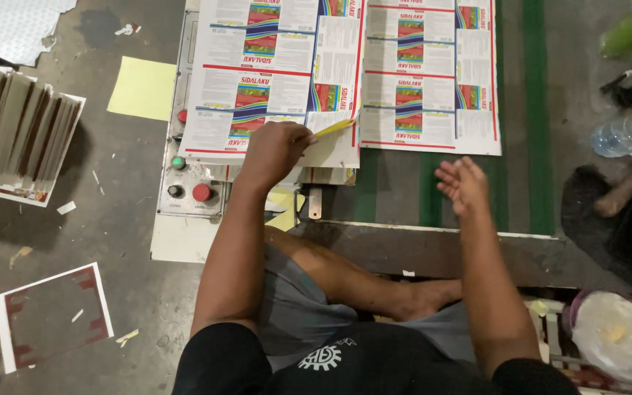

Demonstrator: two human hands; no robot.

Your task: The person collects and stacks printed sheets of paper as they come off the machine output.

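Grey concrete floor [133, 241] surrounds a green-striped worktable [535, 110]; left hand [276, 150] pinches a thin yellow strip [334, 128] over glossy printed label sheets [272, 80] at eleven o'clock; right hand [464, 184] hovers open, empty, at one o'clock.

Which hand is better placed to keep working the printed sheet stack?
Left, probably: the left hand rests on the colourful printed sheet stack gripping a thin yellow strip; the right hand hovers open, empty.

Cardboard stack [20, 132], yellow sheet [143, 88], plastic bottle [621, 132].
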